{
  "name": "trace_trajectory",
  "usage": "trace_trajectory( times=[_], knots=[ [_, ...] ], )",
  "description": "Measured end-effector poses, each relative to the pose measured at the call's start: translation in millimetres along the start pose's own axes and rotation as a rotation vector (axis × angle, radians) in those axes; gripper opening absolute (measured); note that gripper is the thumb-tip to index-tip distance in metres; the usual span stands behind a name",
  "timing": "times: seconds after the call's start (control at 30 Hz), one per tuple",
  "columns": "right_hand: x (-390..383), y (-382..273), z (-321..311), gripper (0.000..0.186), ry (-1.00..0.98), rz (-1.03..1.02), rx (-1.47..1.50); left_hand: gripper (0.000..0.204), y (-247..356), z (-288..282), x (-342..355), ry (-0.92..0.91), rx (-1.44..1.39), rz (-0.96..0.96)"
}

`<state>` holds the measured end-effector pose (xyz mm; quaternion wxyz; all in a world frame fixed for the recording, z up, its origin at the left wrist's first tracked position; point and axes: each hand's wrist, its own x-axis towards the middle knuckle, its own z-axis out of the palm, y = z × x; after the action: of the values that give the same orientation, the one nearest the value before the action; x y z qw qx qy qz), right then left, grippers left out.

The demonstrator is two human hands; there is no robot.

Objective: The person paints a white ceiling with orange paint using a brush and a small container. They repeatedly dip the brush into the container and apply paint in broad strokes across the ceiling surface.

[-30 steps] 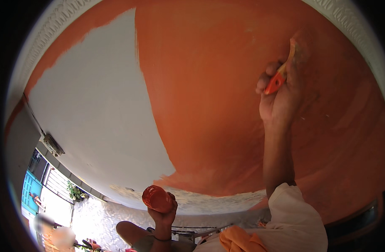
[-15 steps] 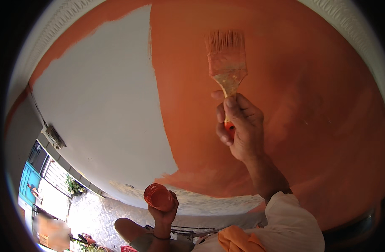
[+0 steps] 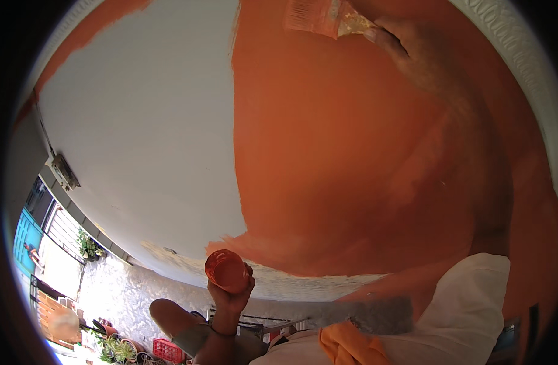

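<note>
My right hand [image 3: 406, 45] is wrapped round the handle of a wide flat paintbrush [image 3: 318, 18] high on the wall. The brush lies sideways, its orange-stained bristles pointing left over the orange-painted area [image 3: 327, 134]; I cannot tell whether they touch the wall. To the left of a nearly straight upright edge, the wall is bare grey-white [image 3: 157, 121]. Low in the middle, my left hand [image 3: 230, 298] grips a small round paint cup [image 3: 225, 272], its mouth tilted toward me. Orange paint coats its inside.
White moulded trim [image 3: 516, 67] runs along the wall's top right. A small electrical box [image 3: 64, 171] with a cable is on the left. Far below are a red crate [image 3: 167, 350], potted plants [image 3: 117, 350], a turquoise gate [image 3: 26, 237] and my bent knee [image 3: 168, 316].
My right hand has moved up and right, turning the brush from bristles-up to bristles-left. The left hand with the cup stays nearly in place. The view has shifted slightly.
</note>
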<state>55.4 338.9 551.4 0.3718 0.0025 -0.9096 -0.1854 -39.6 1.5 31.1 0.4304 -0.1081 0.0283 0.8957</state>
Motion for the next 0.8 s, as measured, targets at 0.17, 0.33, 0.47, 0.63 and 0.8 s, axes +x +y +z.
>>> trace_trajectory(
  times=[0.17,0.33,0.47,0.63,0.8],
  knots=[
    [-87,65,-35,0.029,-0.049,0.208,-0.158,0.055,-7,1,-5,0.014,-0.05,-0.024],
    [-235,144,-81,0.031,0.009,0.452,-0.261,0.055,-8,1,-4,0.001,-0.042,-0.025],
    [-277,126,-105,0.028,-0.059,0.861,-0.09,0.056,-8,-7,-2,-0.028,-0.018,-0.04],
    [-216,53,-55,0.03,0.137,0.74,-0.083,0.058,-7,-9,-1,-0.037,-0.023,-0.036],
    [-161,32,-6,0.041,0.261,0.532,-0.449,0.061,-6,-8,-4,-0.055,-0.023,-0.038]
  ],
)
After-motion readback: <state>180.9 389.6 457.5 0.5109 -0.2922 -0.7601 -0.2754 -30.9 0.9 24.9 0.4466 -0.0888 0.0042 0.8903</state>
